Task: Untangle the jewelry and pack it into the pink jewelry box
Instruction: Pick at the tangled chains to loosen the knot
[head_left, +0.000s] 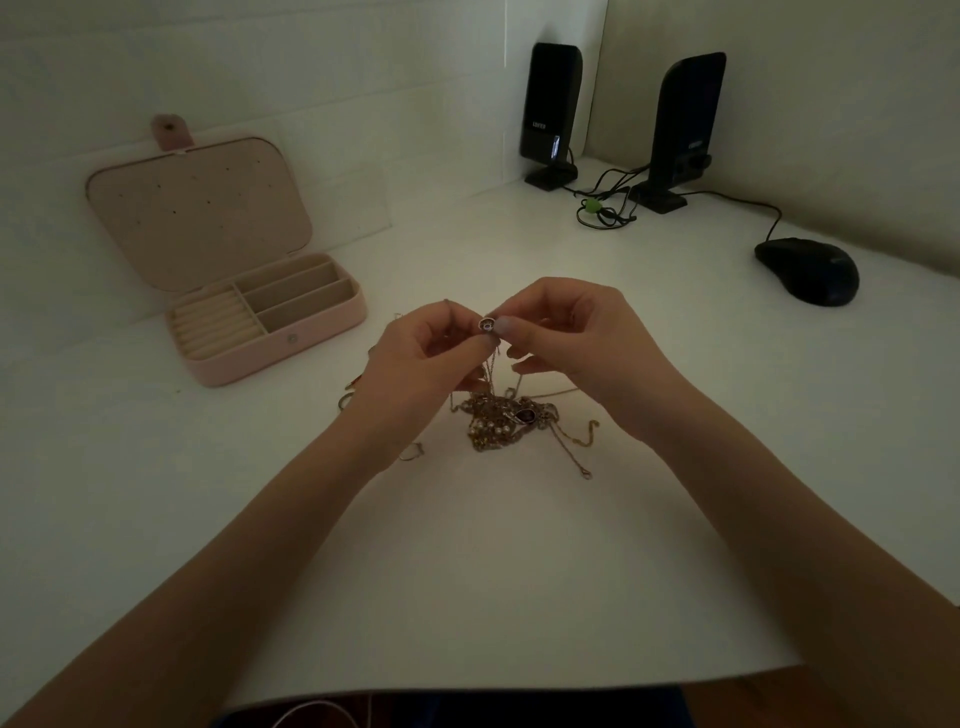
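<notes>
Box (270, 345): pink, matt, leather-like outside; lid and compartments lined in pale, soft-looking matt cloth; small metal snap on the front wall. Chains (511, 418): gold-toned metal, faintly shiny, with pearl-like beads and a dark glossy stone. Pendant (487, 325): silvery polished metal. Table (467, 545): white, smooth, matt. Speakers (553, 104): black, glossy plastic. Mouse (808, 270): black plastic, slight sheen.

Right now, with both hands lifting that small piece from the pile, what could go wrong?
1. The chain hanging from the small round pendant still runs into the tangled pile; pulling upward may tighten the knots.
2. The left hand and right hand pinch only lightly, so the pendant might slip back.
3. The dim light hides fine links.
</notes>
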